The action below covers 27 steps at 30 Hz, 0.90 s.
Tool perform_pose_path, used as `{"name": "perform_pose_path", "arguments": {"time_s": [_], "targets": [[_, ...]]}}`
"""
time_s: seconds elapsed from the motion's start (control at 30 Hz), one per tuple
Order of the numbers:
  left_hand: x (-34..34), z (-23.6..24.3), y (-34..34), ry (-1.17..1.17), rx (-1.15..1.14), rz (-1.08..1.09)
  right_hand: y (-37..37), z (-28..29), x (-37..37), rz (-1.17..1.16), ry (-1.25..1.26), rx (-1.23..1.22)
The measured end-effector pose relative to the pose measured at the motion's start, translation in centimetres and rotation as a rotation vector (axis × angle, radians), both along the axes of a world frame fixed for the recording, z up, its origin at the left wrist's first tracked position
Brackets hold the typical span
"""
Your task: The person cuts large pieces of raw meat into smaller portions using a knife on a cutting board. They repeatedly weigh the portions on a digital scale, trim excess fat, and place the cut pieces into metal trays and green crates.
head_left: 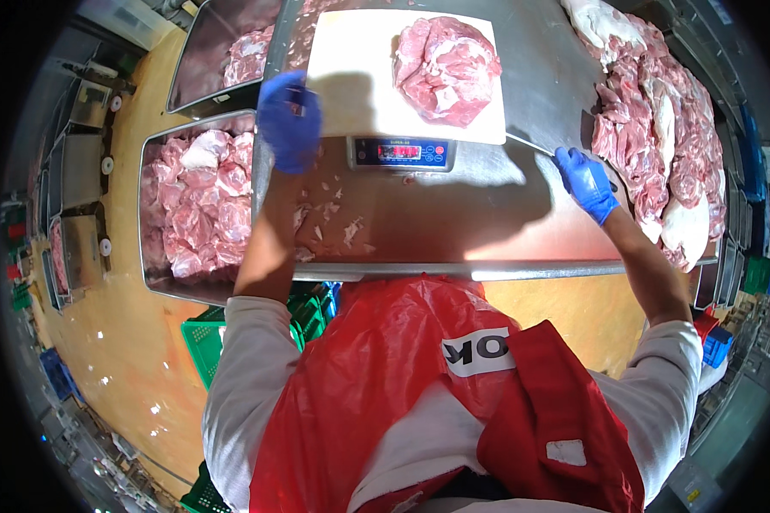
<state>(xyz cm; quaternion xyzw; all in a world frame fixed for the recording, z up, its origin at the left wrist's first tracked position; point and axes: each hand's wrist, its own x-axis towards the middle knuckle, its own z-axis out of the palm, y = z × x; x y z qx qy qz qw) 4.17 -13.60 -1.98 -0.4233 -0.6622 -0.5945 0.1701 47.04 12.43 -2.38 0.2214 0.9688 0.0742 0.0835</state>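
A white board (351, 51) rests on a digital scale (401, 152) with a red display, and a piece of raw pink meat (445, 68) lies on the board. My left hand (289, 120), in a blue glove, is at the board's left edge, smeared by motion, so its fingers are unclear. Gloved in blue as well, my right hand (583, 179) grips a knife (530, 144) with a long thin blade, pointing left toward the board's lower right corner.
The steel table (428, 222) holds a long pile of meat (659, 128) on the right and small scraps (351, 229). Two steel bins of meat (197, 214) (180, 90) stand along its left side. Green crates (201, 342) are below, on the orange floor (120, 359).
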Motion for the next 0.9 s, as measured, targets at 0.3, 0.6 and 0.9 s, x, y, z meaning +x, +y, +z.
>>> {"name": "perform_pose_path", "arguments": {"time_s": [0.3, 0.6, 0.9], "targets": [[11.1, -5.1, 6.5, 0.421, -0.365, -0.356, -5.3, 0.2, -10.9, 0.037, 0.452, -0.360], [10.3, -7.4, 4.6, 0.345, -0.518, -0.353, -8.8, 2.3, -17.7, 0.125, 0.239, -0.277], [9.6, -8.7, 2.4, 0.246, -0.595, -0.266, 4.6, 2.5, -3.2, 0.192, -0.216, 0.011]]}}
